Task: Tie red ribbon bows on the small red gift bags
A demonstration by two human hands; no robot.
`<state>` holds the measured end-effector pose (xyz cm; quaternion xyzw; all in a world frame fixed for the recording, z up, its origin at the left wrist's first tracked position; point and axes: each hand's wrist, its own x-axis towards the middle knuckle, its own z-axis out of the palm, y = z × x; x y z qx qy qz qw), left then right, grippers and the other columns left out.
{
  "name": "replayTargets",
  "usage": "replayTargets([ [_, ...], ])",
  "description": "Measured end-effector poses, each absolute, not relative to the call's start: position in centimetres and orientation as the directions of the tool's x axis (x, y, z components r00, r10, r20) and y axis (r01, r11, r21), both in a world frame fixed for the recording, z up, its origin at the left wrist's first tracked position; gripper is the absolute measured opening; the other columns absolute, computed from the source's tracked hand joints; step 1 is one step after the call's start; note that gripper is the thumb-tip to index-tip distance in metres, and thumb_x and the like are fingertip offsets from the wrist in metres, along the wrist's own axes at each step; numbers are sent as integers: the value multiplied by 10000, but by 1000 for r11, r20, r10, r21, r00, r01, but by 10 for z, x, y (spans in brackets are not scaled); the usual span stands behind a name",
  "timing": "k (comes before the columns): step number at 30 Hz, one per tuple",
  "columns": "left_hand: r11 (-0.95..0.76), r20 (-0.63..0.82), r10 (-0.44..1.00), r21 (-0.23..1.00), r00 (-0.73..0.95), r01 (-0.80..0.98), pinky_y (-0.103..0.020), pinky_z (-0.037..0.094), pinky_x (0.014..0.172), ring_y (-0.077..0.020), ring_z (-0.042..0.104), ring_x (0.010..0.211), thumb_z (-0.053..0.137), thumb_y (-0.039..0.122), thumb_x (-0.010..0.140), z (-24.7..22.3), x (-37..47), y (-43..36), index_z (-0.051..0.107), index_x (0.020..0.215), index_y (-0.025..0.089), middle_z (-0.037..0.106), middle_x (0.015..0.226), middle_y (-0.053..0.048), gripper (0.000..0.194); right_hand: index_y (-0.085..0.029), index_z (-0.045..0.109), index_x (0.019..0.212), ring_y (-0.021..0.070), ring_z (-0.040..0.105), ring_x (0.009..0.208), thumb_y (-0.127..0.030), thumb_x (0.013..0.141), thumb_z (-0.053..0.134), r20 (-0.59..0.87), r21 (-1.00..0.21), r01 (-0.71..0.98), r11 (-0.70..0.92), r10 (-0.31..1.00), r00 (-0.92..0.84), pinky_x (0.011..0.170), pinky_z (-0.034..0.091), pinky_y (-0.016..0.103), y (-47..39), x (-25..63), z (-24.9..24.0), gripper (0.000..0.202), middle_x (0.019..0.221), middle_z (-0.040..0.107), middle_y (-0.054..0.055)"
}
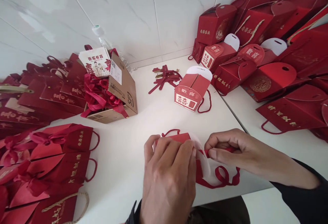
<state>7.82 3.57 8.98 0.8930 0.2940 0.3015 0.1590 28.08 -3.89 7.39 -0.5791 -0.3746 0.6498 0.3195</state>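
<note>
Two hands hold one red gift box (179, 137) at the worktop's (123, 155) near edge; left hand (169, 176) covers it, right hand (230, 148) pinches its ribbon (222, 179), box mostly hidden.

The small red box (191, 92) reads 歡喜 and 囍.

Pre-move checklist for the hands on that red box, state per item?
1. Left hand on the red box: ok, it covers most of it.
2. Right hand pinching the red ribbon at the white flap: ok.
3. Ribbon threaded through the flap: cannot tell, fingers hide it.
4. Finished box apart from the hands: ok.
5. Spare ribbons on the table: ok, lying loose beyond the hands.
6. Cardboard carton apart from the work: ok.
</note>
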Motion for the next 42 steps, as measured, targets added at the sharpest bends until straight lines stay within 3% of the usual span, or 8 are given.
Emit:
replayTargets([
  [7,-754,409,633,516,657,406,-394,320,978,-163,567,751,599,166,988,93,80,33,675,889,206,701,768,39,131,-230,688,865,100,225,544,-522,931,717,-507,-862,51,-505,854,-114,474,163,264,-35,277,79,301,616,359,-79],
  [10,-736,403,641,564,654,374,-377,332,968,-145,547,736,585,120,989,93,79,32,623,853,209,670,760,51,167,-256,720,954,113,393,558,-582,954,669,-482,-873,127,-471,873,-78,468,291,246,-38,278,77,330,678,520,-41],
  [13,-691,396,682,623,615,365,-339,369,902,-137,528,758,531,82,1000,93,75,33,568,898,215,633,806,42,172,-318,714,1182,228,664,912,-582,972,645,-325,-902,273,-335,942,83,706,539,304,-40,275,80,344,1048,714,37],
  [18,-647,430,727,689,535,326,-284,421,785,-142,552,882,496,74,997,93,66,32,529,946,228,619,898,14,165,-426,662,1324,299,491,1420,-505,1014,609,18,-855,516,-56,990,139,1115,477,445,-36,256,97,324,1483,569,12],
  [22,-687,504,704,661,500,301,-335,446,922,-155,567,935,511,39,966,92,61,28,562,981,212,632,914,-2,180,-423,676,1253,261,596,1309,-486,1056,536,46,-847,529,-45,987,157,1012,549,391,-34,259,101,250,1371,639,-6],
  [26,-744,518,666,517,537,424,-453,344,1126,-206,587,1047,625,148,956,86,60,25,652,1038,214,699,1048,-30,108,-358,660,1246,299,602,1246,-495,1050,513,19,-738,646,-194,951,307,641,580,317,-34,278,71,281,1309,645,60],
  [32,-816,372,578,289,726,501,-496,206,1231,-236,623,1001,591,77,947,74,63,28,706,930,212,731,923,3,178,-203,716,1063,360,584,1066,-353,961,562,24,-647,742,-174,968,248,982,477,565,-20,278,8,237,1069,668,143],
  [42,-789,390,602,427,697,442,-412,237,1210,-195,628,963,563,43,950,76,67,26,699,1072,195,730,1001,-11,238,-259,613,934,183,639,785,-541,1021,555,-248,-878,368,-307,948,199,672,506,273,-45,280,64,302,851,665,-3],
])
